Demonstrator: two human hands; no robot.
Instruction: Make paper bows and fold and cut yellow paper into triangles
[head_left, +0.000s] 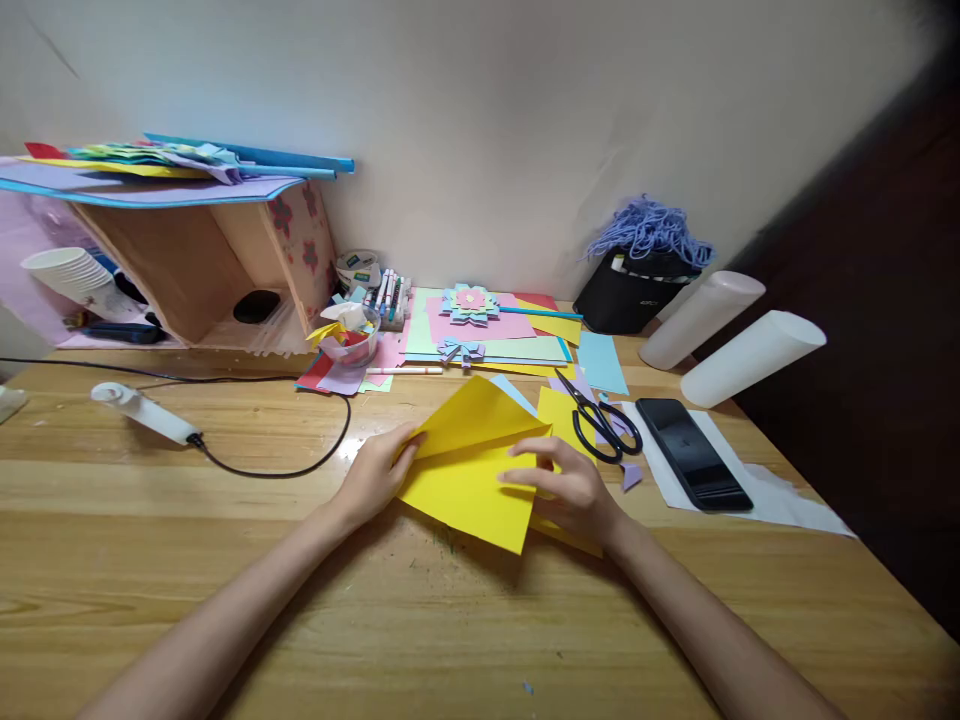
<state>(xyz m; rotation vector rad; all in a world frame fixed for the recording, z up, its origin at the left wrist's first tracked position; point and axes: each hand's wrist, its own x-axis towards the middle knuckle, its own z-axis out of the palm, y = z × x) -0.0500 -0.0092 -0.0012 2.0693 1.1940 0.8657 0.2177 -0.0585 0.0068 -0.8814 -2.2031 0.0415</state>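
Observation:
A sheet of yellow paper is lifted a little above the wooden table, tilted, with a flap folded across its upper part. My left hand pinches its left edge, thumb on the near face. At the right edge is my right hand, its bent fingers lying over the front of the paper and its thumb mostly hidden. Another yellow piece shows under that hand. Black-handled scissors lie just beyond my right hand, with a small purple scrap beside them.
A phone lies on white paper at right, near two white rolls. Behind are coloured sheets with a paper flower, a plastic cup of scraps and a black holder. A white corded tool and wooden box stand left.

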